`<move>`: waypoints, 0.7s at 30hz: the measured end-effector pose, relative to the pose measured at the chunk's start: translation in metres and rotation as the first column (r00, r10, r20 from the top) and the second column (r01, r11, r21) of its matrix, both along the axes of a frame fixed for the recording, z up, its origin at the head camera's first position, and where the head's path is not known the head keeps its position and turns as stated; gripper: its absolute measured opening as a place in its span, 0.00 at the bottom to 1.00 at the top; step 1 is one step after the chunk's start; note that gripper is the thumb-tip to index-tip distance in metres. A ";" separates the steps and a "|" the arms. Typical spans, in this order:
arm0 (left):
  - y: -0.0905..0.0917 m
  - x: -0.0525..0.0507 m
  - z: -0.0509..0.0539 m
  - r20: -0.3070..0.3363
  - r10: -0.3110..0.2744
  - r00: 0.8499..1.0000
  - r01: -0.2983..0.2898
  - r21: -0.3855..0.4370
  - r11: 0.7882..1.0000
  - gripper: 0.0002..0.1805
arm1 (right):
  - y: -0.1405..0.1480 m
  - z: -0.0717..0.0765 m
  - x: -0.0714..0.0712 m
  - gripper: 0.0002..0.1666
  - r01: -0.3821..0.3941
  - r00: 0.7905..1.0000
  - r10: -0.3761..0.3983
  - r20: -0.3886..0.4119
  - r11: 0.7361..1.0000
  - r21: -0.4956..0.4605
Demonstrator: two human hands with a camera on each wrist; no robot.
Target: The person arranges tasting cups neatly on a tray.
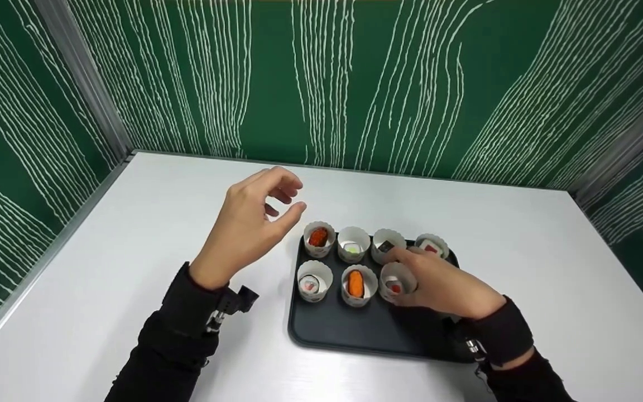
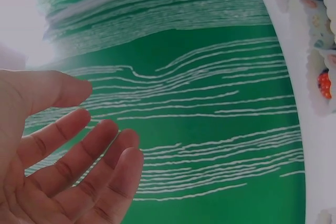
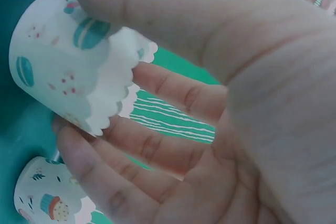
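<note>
My right hand (image 1: 438, 279) holds a white paper baking cup (image 1: 389, 290) in the front row on a dark tray (image 1: 344, 332). In the right wrist view, the thumb lies on one side of this printed cup (image 3: 58, 61) and the fingers (image 3: 147, 148) on the other. A small white piece with red sits inside it. Beside it stand a cup with an orange toy-like sushi piece (image 1: 356, 285) and one with a round sushi roll (image 1: 309, 284). My left hand (image 1: 254, 220) hovers left of the tray, fingers loosely bent, holding nothing.
In the back row, paper cups hold a red roe-like piece (image 1: 318, 237), a white and green piece (image 1: 351, 247), a dark piece (image 1: 385, 246) and a red and white piece (image 1: 431, 247). A green wall (image 1: 265, 84) with white lines borders the white table (image 1: 187, 190).
</note>
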State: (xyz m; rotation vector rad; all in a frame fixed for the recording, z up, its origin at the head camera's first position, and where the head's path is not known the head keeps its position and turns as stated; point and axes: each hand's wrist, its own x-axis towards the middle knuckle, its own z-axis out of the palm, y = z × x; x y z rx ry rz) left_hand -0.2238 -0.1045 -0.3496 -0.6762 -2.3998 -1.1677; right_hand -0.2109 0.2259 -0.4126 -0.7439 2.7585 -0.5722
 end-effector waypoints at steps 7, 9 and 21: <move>-0.010 -0.017 -0.012 0.053 0.070 0.996 -0.067 -0.055 0.996 0.12 | 0.003 0.010 0.007 0.32 0.011 0.997 -0.013 -0.071 1.000 -0.019; -0.014 -0.023 -0.017 0.074 0.105 0.992 -0.099 -0.081 0.992 0.13 | 0.005 0.014 0.010 0.31 0.017 0.996 -0.020 -0.083 0.999 -0.035; -0.037 -0.052 -0.060 0.241 0.278 0.930 -0.203 -0.294 0.934 0.32 | 0.022 0.042 0.021 0.29 0.048 0.995 -0.056 -0.082 0.994 -0.096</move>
